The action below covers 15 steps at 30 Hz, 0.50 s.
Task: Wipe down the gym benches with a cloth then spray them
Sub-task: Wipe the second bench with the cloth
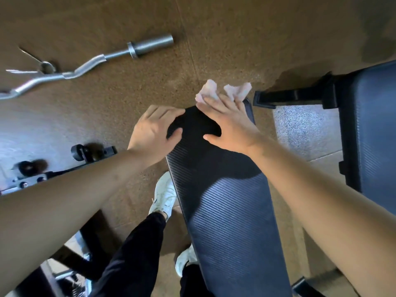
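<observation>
Ribbed black bench pad (225,211), right grip (229,125) spread flat on crumpled pink cloth (235,90), left grip (152,129) spread.

The bench (225,211) in the centre is dark navy, almost black where shadow falls, with a fine diagonal ribbed weave that catches bluish light lower down. At its far end the cloth (237,88) is pale pink-white. The floor (214,39) is brown with a cork-like speckle, turning grey-blue and grainy at right centre. In the upper left the curl bar (85,65) is silvery grey metal. The second bench (377,125) at the right edge is dark blue with the same weave. The shoes (165,194) are white and the trousers (132,254) black.
</observation>
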Tool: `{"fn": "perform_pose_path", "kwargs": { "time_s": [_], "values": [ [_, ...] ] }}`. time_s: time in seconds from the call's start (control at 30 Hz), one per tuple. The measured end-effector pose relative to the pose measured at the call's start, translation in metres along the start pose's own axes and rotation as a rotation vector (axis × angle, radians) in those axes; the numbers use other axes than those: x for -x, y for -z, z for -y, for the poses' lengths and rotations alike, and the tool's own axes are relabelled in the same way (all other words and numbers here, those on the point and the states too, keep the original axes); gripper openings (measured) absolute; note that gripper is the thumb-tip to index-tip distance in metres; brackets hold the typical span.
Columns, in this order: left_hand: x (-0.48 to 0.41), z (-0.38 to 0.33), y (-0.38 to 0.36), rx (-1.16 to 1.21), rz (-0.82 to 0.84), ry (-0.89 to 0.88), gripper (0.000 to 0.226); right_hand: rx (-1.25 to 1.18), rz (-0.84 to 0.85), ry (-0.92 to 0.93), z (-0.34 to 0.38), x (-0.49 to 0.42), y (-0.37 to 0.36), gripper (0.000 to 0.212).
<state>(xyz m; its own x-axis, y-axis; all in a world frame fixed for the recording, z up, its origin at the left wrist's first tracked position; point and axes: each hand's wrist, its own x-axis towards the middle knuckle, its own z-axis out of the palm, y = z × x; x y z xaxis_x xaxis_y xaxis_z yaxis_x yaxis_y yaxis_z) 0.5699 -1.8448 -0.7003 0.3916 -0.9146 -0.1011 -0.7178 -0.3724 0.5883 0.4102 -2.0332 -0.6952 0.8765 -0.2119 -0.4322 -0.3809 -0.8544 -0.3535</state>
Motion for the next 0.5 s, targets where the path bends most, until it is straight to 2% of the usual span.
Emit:
{"fn": "perform_pose_path", "kwargs": {
  "time_s": [0.1, 0.17, 0.37, 0.43, 0.5],
  "values": [
    [-0.031, -0.012, -0.009, -0.002, 0.045, -0.101, 0.047, -0.034, -0.111, 0.005, 0.002, 0.013, 0.0, 0.08],
    [-0.052, -0.025, -0.014, 0.017, 0.113, -0.092, 0.054, -0.115, -0.24, -0.017, 0.002, 0.027, -0.001, 0.069],
    [-0.1, -0.055, -0.03, -0.035, 0.418, -0.166, 0.058, -0.178, -0.4, -0.19, -0.002, 0.072, -0.019, 0.055],
    [-0.104, -0.057, -0.031, -0.076, 0.447, -0.185, 0.062, -0.153, -0.361, -0.322, 0.002, 0.081, -0.024, 0.064],
    [-0.102, -0.057, -0.029, -0.142, 0.437, -0.189, 0.067, -0.138, -0.19, -0.418, 0.013, 0.085, -0.03, 0.082]
  ]
}}
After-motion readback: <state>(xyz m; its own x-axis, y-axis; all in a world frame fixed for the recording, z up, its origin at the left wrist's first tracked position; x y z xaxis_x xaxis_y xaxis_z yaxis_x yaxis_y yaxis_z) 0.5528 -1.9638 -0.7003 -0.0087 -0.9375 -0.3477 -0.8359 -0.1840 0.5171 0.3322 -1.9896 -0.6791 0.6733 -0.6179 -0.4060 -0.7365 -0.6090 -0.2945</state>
